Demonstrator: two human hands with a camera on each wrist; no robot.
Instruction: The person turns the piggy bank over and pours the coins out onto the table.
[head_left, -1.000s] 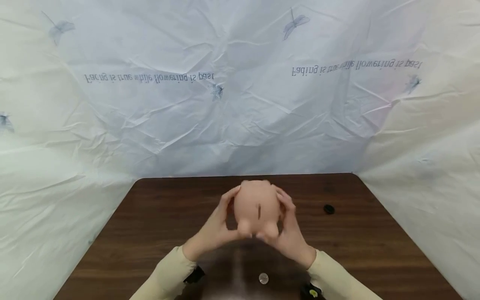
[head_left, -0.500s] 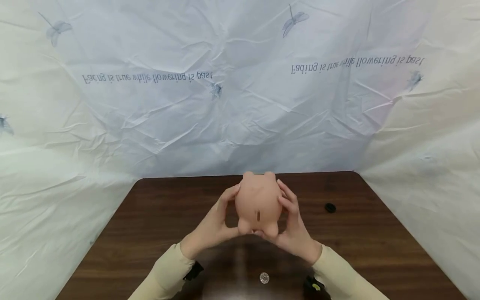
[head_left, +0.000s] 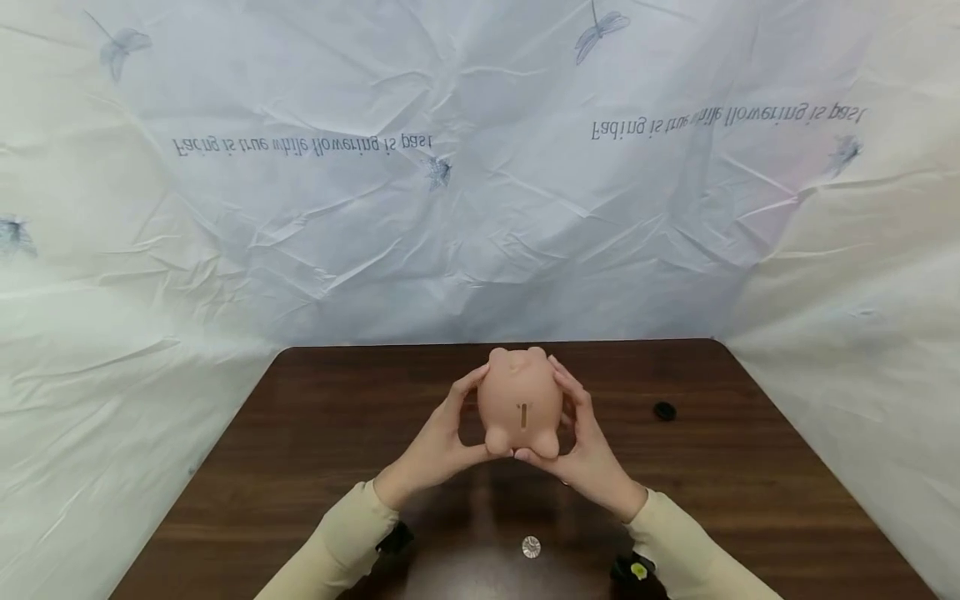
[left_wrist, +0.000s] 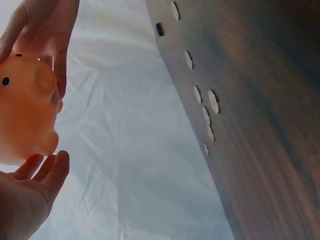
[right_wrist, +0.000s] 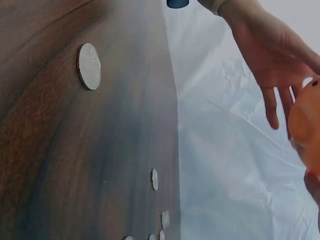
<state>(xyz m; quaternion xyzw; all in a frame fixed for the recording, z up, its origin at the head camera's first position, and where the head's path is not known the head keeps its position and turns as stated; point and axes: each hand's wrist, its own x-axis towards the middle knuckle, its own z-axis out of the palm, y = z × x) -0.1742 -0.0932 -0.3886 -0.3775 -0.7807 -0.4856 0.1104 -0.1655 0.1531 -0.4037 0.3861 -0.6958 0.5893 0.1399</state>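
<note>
A pinkish-orange piggy bank (head_left: 520, 400) is held up above the table, its coin slot facing the head camera. My left hand (head_left: 435, 450) grips its left side, thumb underneath and fingers along the side. On the opposite side my right hand (head_left: 592, 458) holds it the same way. Close to me on the table lies a silver coin (head_left: 531, 547). In the left wrist view the bank's snout (left_wrist: 46, 80) and eyes show, and several more coins (left_wrist: 213, 102) lie on the wood below. The bank and hands hide those coins from the head view.
A small black round cap (head_left: 664, 411) lies on the dark wooden table (head_left: 750, 483) to the right. White printed sheeting (head_left: 480, 208) hangs behind the table and along both sides.
The piggy bank has tipped back and forth in both hands: its slot shifted toward me, then slightly away again. Both hands have kept their grip. The view has shifted slightly.
</note>
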